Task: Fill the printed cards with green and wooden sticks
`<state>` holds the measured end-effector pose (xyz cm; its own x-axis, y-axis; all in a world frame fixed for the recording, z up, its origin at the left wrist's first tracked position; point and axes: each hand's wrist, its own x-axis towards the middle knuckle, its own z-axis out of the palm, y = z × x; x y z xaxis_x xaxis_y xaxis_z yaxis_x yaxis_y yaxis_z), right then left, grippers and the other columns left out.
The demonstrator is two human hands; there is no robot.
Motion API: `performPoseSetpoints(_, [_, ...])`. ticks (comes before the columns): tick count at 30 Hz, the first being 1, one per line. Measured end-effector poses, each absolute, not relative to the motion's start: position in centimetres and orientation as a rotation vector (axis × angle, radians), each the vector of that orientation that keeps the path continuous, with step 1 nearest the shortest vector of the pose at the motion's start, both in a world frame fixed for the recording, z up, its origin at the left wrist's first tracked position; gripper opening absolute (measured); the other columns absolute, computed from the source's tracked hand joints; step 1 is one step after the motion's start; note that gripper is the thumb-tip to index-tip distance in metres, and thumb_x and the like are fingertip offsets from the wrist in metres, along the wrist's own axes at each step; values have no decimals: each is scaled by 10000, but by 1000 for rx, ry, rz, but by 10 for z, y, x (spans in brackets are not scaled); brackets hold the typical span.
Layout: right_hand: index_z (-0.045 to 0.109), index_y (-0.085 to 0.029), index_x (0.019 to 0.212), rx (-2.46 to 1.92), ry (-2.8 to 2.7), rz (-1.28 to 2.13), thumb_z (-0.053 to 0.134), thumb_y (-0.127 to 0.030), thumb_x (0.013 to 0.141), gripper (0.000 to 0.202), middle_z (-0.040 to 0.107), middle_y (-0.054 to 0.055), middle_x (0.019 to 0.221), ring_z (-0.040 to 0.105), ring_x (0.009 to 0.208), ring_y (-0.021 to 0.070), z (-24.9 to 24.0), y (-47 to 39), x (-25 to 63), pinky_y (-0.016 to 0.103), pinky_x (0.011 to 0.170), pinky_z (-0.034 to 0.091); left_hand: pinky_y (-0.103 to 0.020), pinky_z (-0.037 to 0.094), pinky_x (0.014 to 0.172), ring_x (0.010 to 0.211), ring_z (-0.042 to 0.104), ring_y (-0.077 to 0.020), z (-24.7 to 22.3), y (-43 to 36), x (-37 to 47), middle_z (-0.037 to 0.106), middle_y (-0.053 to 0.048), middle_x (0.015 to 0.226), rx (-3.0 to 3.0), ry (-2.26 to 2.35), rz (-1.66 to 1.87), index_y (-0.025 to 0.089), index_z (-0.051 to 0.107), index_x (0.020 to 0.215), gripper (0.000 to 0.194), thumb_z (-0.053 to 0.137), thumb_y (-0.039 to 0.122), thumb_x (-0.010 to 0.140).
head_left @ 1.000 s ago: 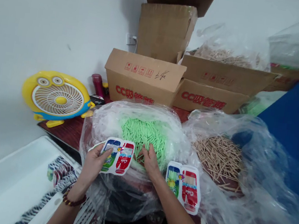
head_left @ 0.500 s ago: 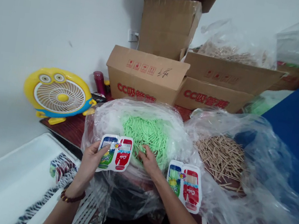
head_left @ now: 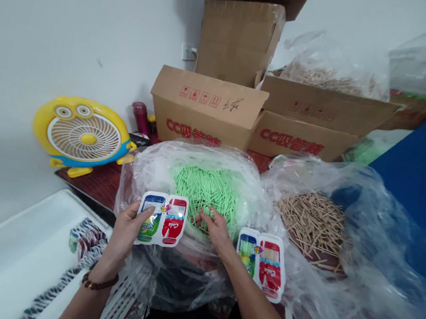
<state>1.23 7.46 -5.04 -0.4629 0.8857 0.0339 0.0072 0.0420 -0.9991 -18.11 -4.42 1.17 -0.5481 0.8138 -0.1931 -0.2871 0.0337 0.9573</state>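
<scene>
My left hand (head_left: 130,224) grips the left edge of a two-part candy packet (head_left: 174,223), printed with a green Sprite side and a red Cola side, thumb on top. Just right of it, my right hand (head_left: 215,227) reaches into a clear plastic bag of thin green candy sticks (head_left: 197,184). Its fingers are pinched around a few of the green sticks at the near edge of the pile. Under my right forearm lies a second Sprite and Cola packet (head_left: 272,269), with sticks showing in it.
Brown sticks (head_left: 310,222) lie in another open plastic bag to the right. Cardboard boxes (head_left: 205,102) stand behind the bags. A yellow fan (head_left: 88,138) sits at the left, above a white bin (head_left: 2,256) holding stacked packets (head_left: 90,242).
My right hand's fingers have drawn together on some green sticks. The left hand with its packet has shifted very slightly left.
</scene>
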Motion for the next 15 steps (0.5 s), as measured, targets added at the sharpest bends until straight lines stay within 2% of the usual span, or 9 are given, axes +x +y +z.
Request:
performPoseSetpoints(6, [607,-206,758,-943,-1582,1517,587,-419,779,216,669,-5,708,580,671,167,-55,74,12,284,687,439,-266,535,502,543,678,-193,12,-46,-179,742,-14,711,553,1392,1636,164,651,1001,429,793,335,634])
performPoseSetpoints(11, [641,-195,765,-989,-1481,1560,577,-442,785,256,656,-3,666,571,606,148,-52,77,13,274,646,450,-264,539,539,575,680,-187,12,-50,-178,752,-26,768,595,1366,1602,172,645,1085,468,780,329,665])
performPoseSetpoints(15, [628,-181,697,-1059,-1393,1669,623,-471,733,292,644,9,587,598,556,163,-50,85,13,280,569,472,-270,543,607,625,683,-185,14,-56,-179,751,-34,787,639,1353,1502,165,672,1011,376,767,331,687])
